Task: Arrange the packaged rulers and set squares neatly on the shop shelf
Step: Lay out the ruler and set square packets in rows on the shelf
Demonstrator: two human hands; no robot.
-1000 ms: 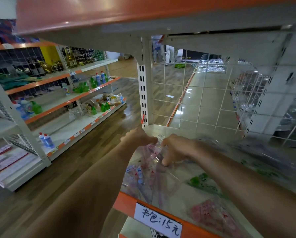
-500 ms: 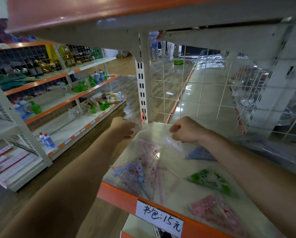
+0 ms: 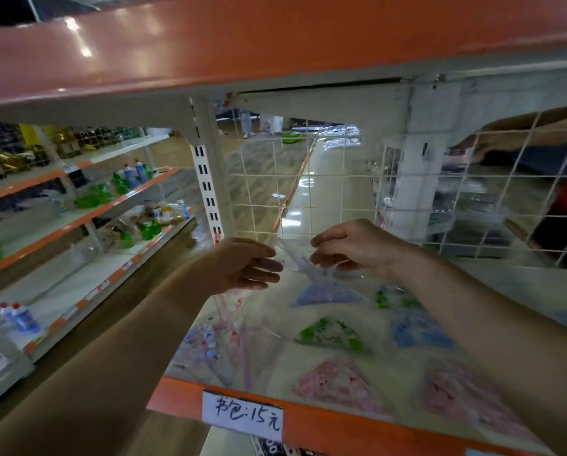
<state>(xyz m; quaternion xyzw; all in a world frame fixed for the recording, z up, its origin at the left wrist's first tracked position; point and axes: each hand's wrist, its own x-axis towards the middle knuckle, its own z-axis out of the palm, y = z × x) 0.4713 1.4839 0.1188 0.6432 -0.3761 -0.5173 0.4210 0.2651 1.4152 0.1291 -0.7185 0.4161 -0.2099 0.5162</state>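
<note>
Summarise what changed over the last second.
Both hands rose from the pile at the shelf's back left and spread apart. The left hand and right hand now pinch a clear packet by its top edge, above the shelf. The blue packet, green packet and pink packet lie as before.

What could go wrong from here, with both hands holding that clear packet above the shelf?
1. The left hand and right hand pinch the clear packet only at its top edge; the slick film may slip and land on the green set square below.
2. The pink-and-blue packet lies at the shelf's orange front edge, near the left forearm; a brush could knock it off.
</note>
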